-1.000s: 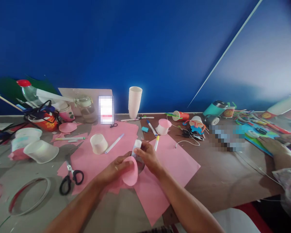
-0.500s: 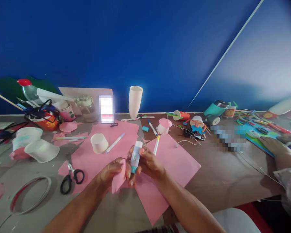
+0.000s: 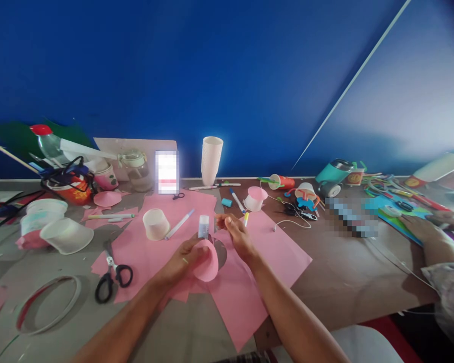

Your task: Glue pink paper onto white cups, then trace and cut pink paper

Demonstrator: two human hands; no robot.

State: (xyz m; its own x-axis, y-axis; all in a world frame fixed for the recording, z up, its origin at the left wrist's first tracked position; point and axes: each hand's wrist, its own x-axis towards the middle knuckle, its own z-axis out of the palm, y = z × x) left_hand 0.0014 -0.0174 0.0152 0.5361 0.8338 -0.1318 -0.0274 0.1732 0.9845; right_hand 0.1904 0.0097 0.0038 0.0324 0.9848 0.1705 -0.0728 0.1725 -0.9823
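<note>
My left hand (image 3: 187, 257) grips a round piece of pink paper (image 3: 206, 267), bent slightly and tilted toward me. A white and pale blue glue stick (image 3: 203, 228) stands up just behind the paper, at my left fingers; its lower end is hidden. To the right, my right hand (image 3: 240, 237) hovers over the pink sheets with its fingers apart and nothing visible in them. Under both hands lie large pink sheets (image 3: 287, 252). A white paper cup (image 3: 156, 224) and a capped marker (image 3: 179, 224) rest on the sheet beyond my left hand.
Black-handled scissors (image 3: 113, 275) and a tape ring (image 3: 49, 305) lie at left. A stack of white cups (image 3: 211, 161) stands by the blue wall, near a lit screen (image 3: 167, 172). A pink-topped cup (image 3: 255, 199) sits right of centre. Another person's hand (image 3: 419, 229) is at far right.
My right hand has let go of the glue stick and moved up and right. The glue stick is now at my left hand, and the pink circle has turned to face me.
</note>
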